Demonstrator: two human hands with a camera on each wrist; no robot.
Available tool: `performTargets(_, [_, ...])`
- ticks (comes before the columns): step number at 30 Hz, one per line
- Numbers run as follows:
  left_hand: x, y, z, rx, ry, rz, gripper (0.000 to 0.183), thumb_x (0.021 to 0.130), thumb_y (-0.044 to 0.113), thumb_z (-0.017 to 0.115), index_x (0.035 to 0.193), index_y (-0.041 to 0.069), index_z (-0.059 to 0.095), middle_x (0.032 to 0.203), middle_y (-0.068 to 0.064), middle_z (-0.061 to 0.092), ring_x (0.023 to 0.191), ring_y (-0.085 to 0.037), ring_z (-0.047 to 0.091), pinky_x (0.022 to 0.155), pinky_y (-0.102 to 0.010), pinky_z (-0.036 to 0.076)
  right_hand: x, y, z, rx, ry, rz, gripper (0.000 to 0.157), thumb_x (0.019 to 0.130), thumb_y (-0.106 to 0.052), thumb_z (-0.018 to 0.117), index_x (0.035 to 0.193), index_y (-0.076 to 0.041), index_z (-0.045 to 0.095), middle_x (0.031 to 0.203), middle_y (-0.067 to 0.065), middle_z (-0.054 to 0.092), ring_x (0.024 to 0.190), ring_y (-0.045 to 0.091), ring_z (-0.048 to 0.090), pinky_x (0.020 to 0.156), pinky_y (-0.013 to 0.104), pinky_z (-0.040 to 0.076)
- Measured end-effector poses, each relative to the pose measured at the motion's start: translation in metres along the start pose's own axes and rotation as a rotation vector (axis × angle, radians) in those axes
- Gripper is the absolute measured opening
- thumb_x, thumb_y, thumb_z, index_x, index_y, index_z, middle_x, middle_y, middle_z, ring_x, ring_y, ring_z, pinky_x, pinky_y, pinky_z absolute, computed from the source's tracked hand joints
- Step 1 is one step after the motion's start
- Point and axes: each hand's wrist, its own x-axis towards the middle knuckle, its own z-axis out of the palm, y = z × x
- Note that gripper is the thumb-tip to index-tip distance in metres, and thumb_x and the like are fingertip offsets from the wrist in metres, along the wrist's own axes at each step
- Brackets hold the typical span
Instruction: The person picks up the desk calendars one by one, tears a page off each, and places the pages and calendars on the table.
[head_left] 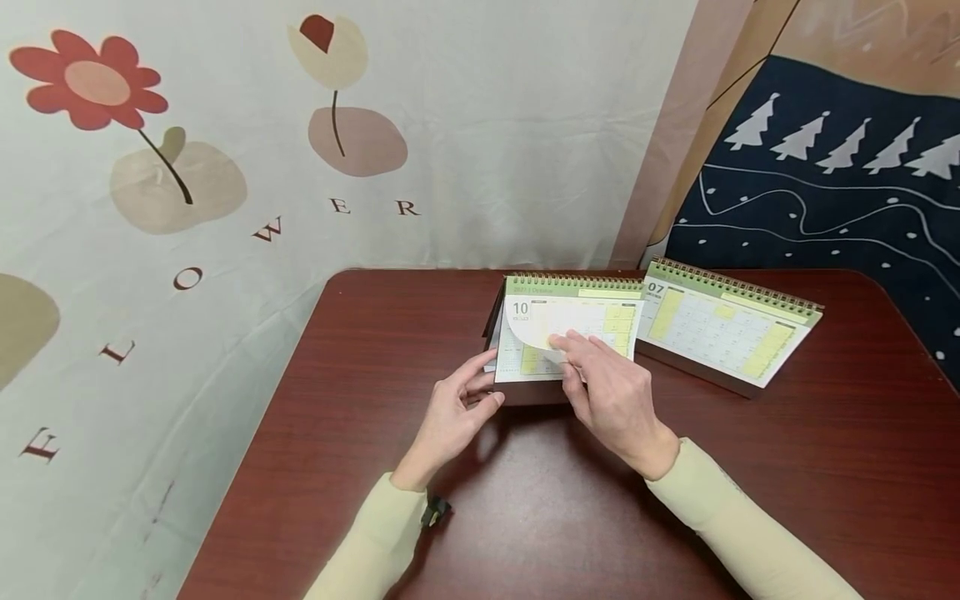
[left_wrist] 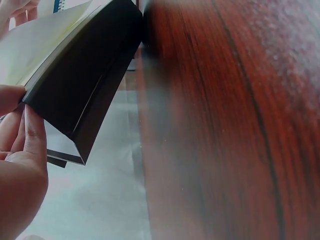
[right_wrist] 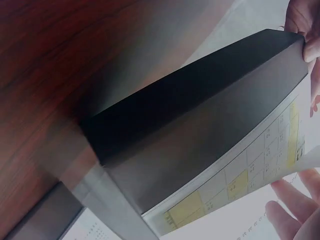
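A spiral-bound desk calendar (head_left: 600,293) stands on the table, showing "10" on its front page (head_left: 558,317). That page's lower left part curls up, and another calendar sheet shows beneath it. My left hand (head_left: 453,408) grips the calendar's lower left corner. In the left wrist view, thumb and fingers pinch the dark base (left_wrist: 85,65) at its corner. My right hand (head_left: 615,396) holds the lifted page near its lower edge, index finger on top and thumb lower down. The right wrist view has its fingers (right_wrist: 285,210) beside the bent sheet and the dark base (right_wrist: 200,110).
A second desk calendar (head_left: 720,333), showing "07", stands at an angle just right of the first. Both are near the far edge of the dark red wooden table (head_left: 345,433). Behind hang a flower-print cloth (head_left: 487,167) and a dark cloth with white trees (head_left: 825,200).
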Motion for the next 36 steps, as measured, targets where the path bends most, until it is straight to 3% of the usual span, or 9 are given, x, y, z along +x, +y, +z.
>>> performTargets(8, [0.000, -0.002, 0.000, 0.007, 0.009, 0.001, 0.055, 0.086, -0.009, 0.063, 0.138, 0.000, 0.050, 0.111, -0.020, 0.067, 0.088, -0.030, 0.067, 0.078, -0.033, 0.055, -0.003, 0.002, -0.001, 0.009, 0.007, -0.042, 0.026, 0.099, -0.018, 0.054, 0.096, 0.003, 0.068, 0.100, 0.009, 0.072, 0.086, 0.025, 0.071, 0.071, 0.044, 0.056])
performTargets(13, [0.000, -0.002, 0.000, 0.006, 0.005, 0.009, 0.054, 0.086, -0.010, 0.063, 0.137, 0.000, 0.050, 0.111, -0.020, 0.067, 0.089, -0.029, 0.068, 0.078, -0.030, 0.054, -0.004, 0.002, -0.001, 0.017, 0.010, -0.064, 0.019, 0.086, -0.009, 0.057, 0.094, 0.003, 0.070, 0.098, 0.012, 0.072, 0.081, 0.025, 0.071, 0.069, 0.043, 0.057])
performTargets(17, [0.000, -0.003, 0.001, 0.003, -0.002, 0.016, 0.054, 0.086, -0.010, 0.063, 0.137, 0.000, 0.050, 0.111, -0.020, 0.067, 0.094, -0.029, 0.068, 0.080, -0.027, 0.054, -0.005, 0.002, 0.000, 0.027, 0.010, -0.076, 0.017, 0.083, -0.007, 0.055, 0.088, 0.001, 0.068, 0.099, 0.011, 0.072, 0.081, 0.025, 0.071, 0.068, 0.043, 0.057])
performTargets(22, [-0.001, -0.003, 0.001, -0.007, -0.008, 0.019, 0.053, 0.086, -0.011, 0.062, 0.137, -0.001, 0.050, 0.112, -0.021, 0.067, 0.096, -0.029, 0.067, 0.082, -0.030, 0.054, -0.005, 0.000, 0.000, 0.030, 0.001, -0.068, 0.016, 0.083, -0.008, 0.053, 0.084, -0.001, 0.067, 0.102, 0.009, 0.072, 0.084, 0.025, 0.071, 0.069, 0.045, 0.057])
performTargets(29, [-0.001, -0.001, 0.001, -0.007, -0.007, 0.014, 0.053, 0.086, -0.012, 0.062, 0.137, -0.002, 0.049, 0.112, -0.022, 0.066, 0.096, -0.030, 0.067, 0.083, -0.033, 0.054, -0.003, -0.001, -0.001, 0.028, 0.020, -0.045, 0.020, 0.087, -0.012, 0.057, 0.095, -0.002, 0.072, 0.105, 0.009, 0.072, 0.089, 0.027, 0.070, 0.073, 0.049, 0.055])
performTargets(33, [-0.001, -0.002, 0.000, -0.004, -0.010, 0.012, 0.054, 0.086, -0.011, 0.062, 0.137, -0.002, 0.049, 0.113, -0.022, 0.066, 0.099, -0.030, 0.067, 0.084, -0.033, 0.053, -0.004, 0.002, -0.003, 0.029, -0.007, -0.026, 0.024, 0.093, -0.022, 0.061, 0.100, -0.002, 0.072, 0.109, 0.009, 0.071, 0.093, 0.028, 0.069, 0.077, 0.051, 0.054])
performTargets(36, [0.001, -0.015, 0.000, -0.006, -0.006, 0.005, 0.055, 0.086, -0.011, 0.063, 0.138, -0.001, 0.048, 0.114, -0.021, 0.066, 0.101, -0.028, 0.066, 0.085, -0.032, 0.053, -0.005, 0.006, -0.008, 0.035, -0.044, -0.013, 0.035, 0.093, -0.033, 0.064, 0.105, -0.001, 0.071, 0.111, 0.009, 0.070, 0.097, 0.028, 0.068, 0.081, 0.051, 0.052])
